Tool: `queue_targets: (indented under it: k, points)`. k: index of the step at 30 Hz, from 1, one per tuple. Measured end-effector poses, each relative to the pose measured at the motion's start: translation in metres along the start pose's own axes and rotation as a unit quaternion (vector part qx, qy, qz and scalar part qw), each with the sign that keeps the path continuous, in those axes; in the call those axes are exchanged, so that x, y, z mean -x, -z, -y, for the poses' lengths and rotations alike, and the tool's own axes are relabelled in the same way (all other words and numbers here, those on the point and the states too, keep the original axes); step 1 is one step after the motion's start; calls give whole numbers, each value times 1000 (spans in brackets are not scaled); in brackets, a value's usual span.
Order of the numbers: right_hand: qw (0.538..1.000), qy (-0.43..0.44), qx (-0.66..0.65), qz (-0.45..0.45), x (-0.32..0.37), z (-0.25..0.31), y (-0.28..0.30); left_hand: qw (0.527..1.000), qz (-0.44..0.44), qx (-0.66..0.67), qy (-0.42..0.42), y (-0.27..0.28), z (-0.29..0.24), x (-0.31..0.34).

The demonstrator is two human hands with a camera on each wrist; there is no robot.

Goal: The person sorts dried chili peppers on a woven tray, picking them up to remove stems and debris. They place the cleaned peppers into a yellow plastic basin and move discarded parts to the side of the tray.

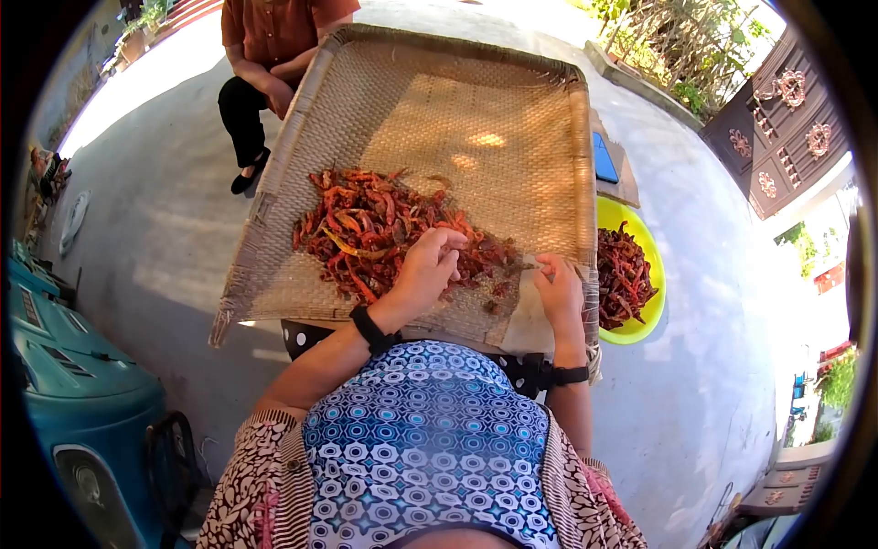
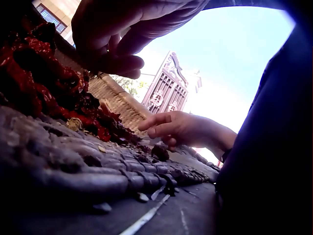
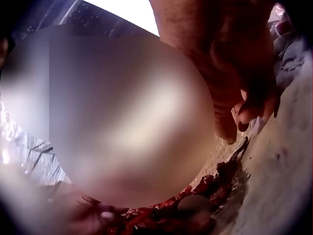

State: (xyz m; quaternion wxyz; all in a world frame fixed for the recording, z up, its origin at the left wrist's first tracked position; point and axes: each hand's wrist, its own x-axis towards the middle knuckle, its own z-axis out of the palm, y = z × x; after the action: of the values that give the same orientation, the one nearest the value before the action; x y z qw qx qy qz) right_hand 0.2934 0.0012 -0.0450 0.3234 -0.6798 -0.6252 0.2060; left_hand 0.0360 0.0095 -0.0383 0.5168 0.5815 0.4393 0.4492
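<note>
Bright sunlight, dark fisheye edges.

A woven tray (image 1: 530,110) is carrying the chillies (image 1: 380,206), its raised rim (image 1: 457,43) rising along the far end and both sides; the chillies are lying in a loose, mostly red heap, left of the middle and toward the near end, with a yellow one (image 1: 352,246) showing on top; dark bits (image 1: 497,297) are lying scattered at the heap's right side; sunlight (image 1: 487,140) is falling in patches on the weave beyond; lower down, the grey floor (image 1: 174,274) is bearing a pale bundle (image 1: 75,220) at the left.
</note>
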Motion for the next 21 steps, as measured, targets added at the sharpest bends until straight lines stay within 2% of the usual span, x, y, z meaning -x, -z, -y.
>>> queue_targets:
  k: [1, 2, 5, 8, 11, 14, 15, 17, 18, 21]
  points:
    - [989, 58, 131, -31, 1, 2, -8, 1000, 5, -2, 5, 0, 0, 0]
    - [988, 36, 150, -26, 0, 3, -14, 1000, 9, -4, 11, 1, 0, 0]
    - [986, 14, 163, 1, -1, 11, -13, 999, 19, -15, 22, 2, -2, 1]
    - [993, 44, 108, -12, 1, 1, -11, 999, 43, -15, 25, 2, 2, 0]
    - [996, -28, -67, 56, -3, -21, -4, 998, 48, -23, 17, 1, 3, 0]
    - [965, -64, -249, 41, -6, -10, 23, 998, 41, -39, 17, 1, 3, 1]
    - [950, -75, -304, -7, -8, -6, 32, 998, 39, -44, 19, 0, 3, 1]
    - [835, -120, -515, -151, -8, 13, 43, 997, 49, -67, 11, 0, 9, 0]
    - [828, -129, -527, -138, -11, 7, 44, 995, 54, -78, 7, 1, 13, 0]
    - [933, -125, -338, -7, -16, 2, 21, 996, 78, -52, 7, 2, 19, -2]
